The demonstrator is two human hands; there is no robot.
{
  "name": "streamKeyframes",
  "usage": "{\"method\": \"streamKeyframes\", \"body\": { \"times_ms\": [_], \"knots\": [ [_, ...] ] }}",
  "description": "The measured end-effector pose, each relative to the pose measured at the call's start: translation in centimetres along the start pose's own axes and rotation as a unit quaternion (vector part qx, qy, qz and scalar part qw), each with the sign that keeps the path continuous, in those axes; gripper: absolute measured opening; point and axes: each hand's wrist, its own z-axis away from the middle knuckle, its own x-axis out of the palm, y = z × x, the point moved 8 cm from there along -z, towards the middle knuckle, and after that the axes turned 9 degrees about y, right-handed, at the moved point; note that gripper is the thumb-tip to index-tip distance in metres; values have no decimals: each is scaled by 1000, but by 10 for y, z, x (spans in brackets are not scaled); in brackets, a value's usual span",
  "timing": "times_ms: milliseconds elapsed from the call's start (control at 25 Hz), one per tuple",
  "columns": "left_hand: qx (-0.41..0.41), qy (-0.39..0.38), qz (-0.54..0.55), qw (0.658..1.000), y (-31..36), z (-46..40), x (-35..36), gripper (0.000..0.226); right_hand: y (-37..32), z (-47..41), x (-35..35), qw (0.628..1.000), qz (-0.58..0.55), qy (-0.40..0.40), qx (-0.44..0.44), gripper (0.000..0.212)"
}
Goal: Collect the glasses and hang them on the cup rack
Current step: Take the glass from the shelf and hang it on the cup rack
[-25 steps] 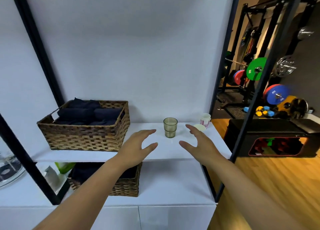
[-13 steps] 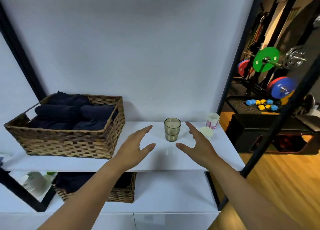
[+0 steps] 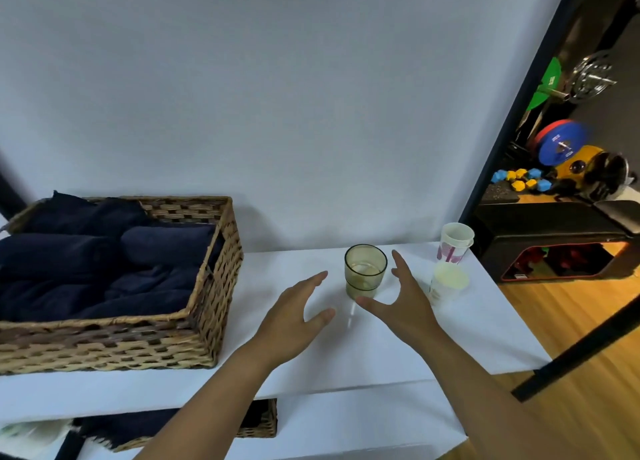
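On the smooth white shelf (image 3: 398, 349), both hands, left (image 3: 294, 316) and right (image 3: 403, 302), spread empty beside a ribbed olive glass (image 3: 365, 271).

White shelf (image 3: 398, 349), wicker basket (image 3: 138, 338) at left, olive glass (image 3: 365, 272) mid-back, two paper cups (image 3: 448, 283) right

The scene is lit evenly and rather softly from above, and the wall (image 3: 277, 96) is rendered in a cool grey-blue cast that darkens toward the upper corners. Faint, diffuse shadows are thrown on the white shelf (image 3: 433, 338) beneath both hands. Pale reflections are seen in the glass (image 3: 365, 271). Strong wide-angle distortion is evident: the black frame post (image 3: 512, 120) is bent and slanted. The weight plates (image 3: 561, 146) at the right edge are smeared by motion blur.
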Motion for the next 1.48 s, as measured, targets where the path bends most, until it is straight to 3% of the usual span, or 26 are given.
{"method": "streamKeyframes", "body": {
  "times_ms": [400,600,760,920,1120,1480],
  "knots": [
    [-5,-4,3,1000,-13,-30,23,76,24,-27,28,998,-51,29,36,130],
    [-19,-5,20,1000,-16,-41,27,77,29,-31,38,994,-94,46,42,99],
    [-32,-6,50,998,-18,-43,34,77,34,-39,48,990,-123,54,45,104],
    [-38,-8,50,998,-24,-32,38,77,35,-45,52,985,-144,74,58,94],
    [-54,1,75,996,-29,-21,22,76,22,-34,42,984,-140,104,43,89],
    [-48,69,102,991,15,26,-30,71,-46,20,2,985,-163,46,-34,81]
  ]
}}
